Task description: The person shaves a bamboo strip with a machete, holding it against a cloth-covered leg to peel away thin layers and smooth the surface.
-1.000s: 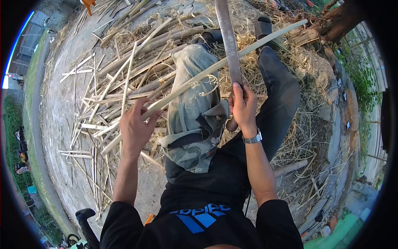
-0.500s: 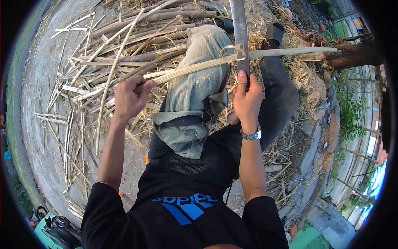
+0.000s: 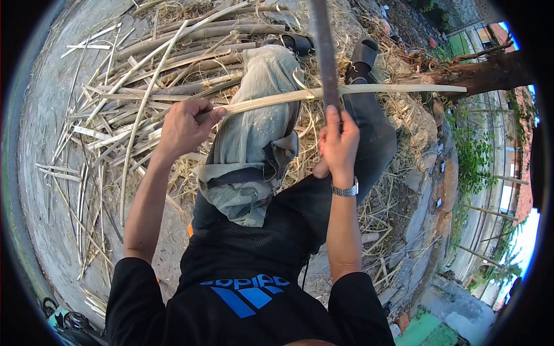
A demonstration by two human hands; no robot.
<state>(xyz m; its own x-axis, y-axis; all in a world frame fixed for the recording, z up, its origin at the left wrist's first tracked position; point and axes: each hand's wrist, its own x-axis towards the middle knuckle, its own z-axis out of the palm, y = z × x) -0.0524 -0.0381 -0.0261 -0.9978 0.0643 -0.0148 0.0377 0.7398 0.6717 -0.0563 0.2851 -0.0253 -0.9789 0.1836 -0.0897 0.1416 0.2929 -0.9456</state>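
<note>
Ground beyond the left hand: a large heap of split bamboo (image 3: 115, 98) lies fanned out, within reach of that hand.

Across the left thigh, between the two hands, a folded grey cloth (image 3: 254, 121) is draped. In my judgement it pads the leg beneath the work.

The bamboo strip (image 3: 392, 89) runs from the left hand over the cloth and on past the right hand, its free end out towards the tree trunk (image 3: 490, 72). It lies nearly level, which suits a blade meeting it square.

The long-bladed knife (image 3: 326, 52) stands upright, pointing away from the body and crossing the strip just above the right hand.

Left hand (image 3: 183, 128): closed in a fist on the near end of the strip, seemingly to keep it taut. Right hand (image 3: 338, 145): clamped on the knife handle, thumb up along the blade, apparently to steady it. A wristwatch (image 3: 345, 190) sits just below that hand. The hands are well apart.

Against one second ago: the strip then rose steeply to the right and now is almost horizontal. The left hand's grip has gone from loose fingers to a full fist. Half a second ago a looped shaving hung at the blade; now a curl (image 3: 300, 78) sits just left of it.
</note>
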